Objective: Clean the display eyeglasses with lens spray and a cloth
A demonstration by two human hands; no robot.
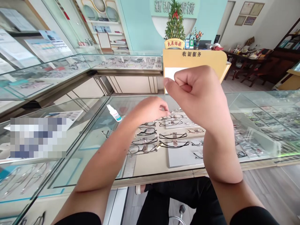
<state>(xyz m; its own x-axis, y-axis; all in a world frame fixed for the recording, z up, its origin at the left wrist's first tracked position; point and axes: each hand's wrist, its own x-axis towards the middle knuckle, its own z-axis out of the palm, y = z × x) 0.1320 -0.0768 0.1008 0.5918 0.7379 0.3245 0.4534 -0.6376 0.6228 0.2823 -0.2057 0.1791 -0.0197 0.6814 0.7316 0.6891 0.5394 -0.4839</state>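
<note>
My left hand (153, 109) hangs low over the glass counter (150, 170), its fingers curled with the tips together. Whatever may be between them is too small or hidden to make out. Higher and nearer to me, my right hand (201, 93) is raised in a fist, thumb pointing left, and nothing shows in it. Left of my left hand, a small white spray bottle (114, 113) with a teal band stands on the glass. Beneath the glass lie rows of eyeglasses (173, 143), some with clear or dark frames, partly on a pale tray (182, 159).
Printed papers (63, 115) lie on the counter's left part, beside a blurred-out patch. More glass showcases (126, 62) line the back. A yellow cashier desk (194, 58) with a plant (174, 23) stands ahead. My legs (154, 203) are below the counter's edge.
</note>
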